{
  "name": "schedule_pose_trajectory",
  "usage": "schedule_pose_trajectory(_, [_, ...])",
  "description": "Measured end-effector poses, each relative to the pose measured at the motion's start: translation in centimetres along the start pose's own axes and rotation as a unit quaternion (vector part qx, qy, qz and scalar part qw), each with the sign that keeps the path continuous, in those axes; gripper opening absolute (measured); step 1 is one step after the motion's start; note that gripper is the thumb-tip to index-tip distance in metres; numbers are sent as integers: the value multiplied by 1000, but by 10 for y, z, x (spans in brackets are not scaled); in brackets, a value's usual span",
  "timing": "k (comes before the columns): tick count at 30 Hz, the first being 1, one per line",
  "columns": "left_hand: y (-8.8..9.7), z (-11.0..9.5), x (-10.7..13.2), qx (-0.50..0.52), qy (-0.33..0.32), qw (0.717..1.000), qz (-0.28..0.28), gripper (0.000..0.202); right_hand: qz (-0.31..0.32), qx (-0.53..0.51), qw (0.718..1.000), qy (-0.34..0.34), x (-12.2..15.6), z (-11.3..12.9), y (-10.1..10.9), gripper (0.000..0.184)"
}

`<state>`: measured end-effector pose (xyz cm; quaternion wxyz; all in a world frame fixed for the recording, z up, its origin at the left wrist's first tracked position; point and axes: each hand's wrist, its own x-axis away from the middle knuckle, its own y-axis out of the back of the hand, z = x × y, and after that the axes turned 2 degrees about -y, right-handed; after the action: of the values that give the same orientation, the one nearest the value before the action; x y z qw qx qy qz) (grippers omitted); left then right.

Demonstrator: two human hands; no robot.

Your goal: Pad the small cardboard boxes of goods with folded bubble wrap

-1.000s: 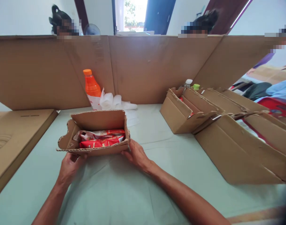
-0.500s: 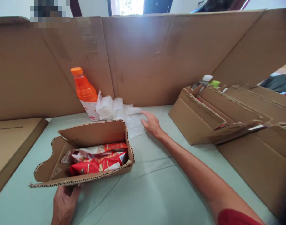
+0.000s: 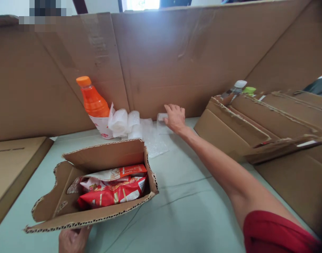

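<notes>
At the near left, my left hand is closed at the near side of an open cardboard box, its fingertips hidden under the wall. Red snack packets lie inside that box. My right hand is at the foot of the back cardboard wall, fingers curled over a clear piece of bubble wrap. To its left are more bubble wrap lying flat and rolled pieces of it. An orange drink bottle with a white lower wrap leans against the wall beside the rolls.
A tall cardboard wall closes off the back. On the right stand open cardboard boxes, with a white-capped bottle and a green cap showing behind the rim. A flat cardboard box lies at the left on the pale green table.
My right hand has moved a little farther back and right, and a bubble wrap piece under it has shifted with it. The box with the packets appears slightly nearer.
</notes>
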<state>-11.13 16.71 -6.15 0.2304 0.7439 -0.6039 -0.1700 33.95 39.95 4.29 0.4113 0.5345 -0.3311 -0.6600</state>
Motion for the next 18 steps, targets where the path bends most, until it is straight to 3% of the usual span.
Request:
schedule_pose_trajectory(4, [-8, -12, 4, 14, 10, 999, -34, 39, 117, -110, 978, 134, 81, 12, -3, 37])
schedule_pose_trajectory(6, [-12, -17, 5, 37, 13, 998, -48, 38, 138, -103, 968, 182, 118, 12, -5, 42])
schedule_pose_trajectory(8, [-16, -19, 6, 58, 21, 996, -57, 36, 142, -74, 970, 185, 138, 10, -9, 36])
schedule_pose_trajectory(11, [-20, -20, 6, 97, 32, 992, -73, 36, 140, -63, 977, 146, 144, 10, -13, 23])
schedule_pose_trajectory(15, [-23, -18, 4, 140, 17, 987, -81, 45, 121, -74, 979, 149, 143, 11, -6, 24])
schedule_pose_trajectory(18, [-23, -17, 3, 126, 1, 989, -80, 44, 147, -35, 975, 163, 144, 16, -2, 32])
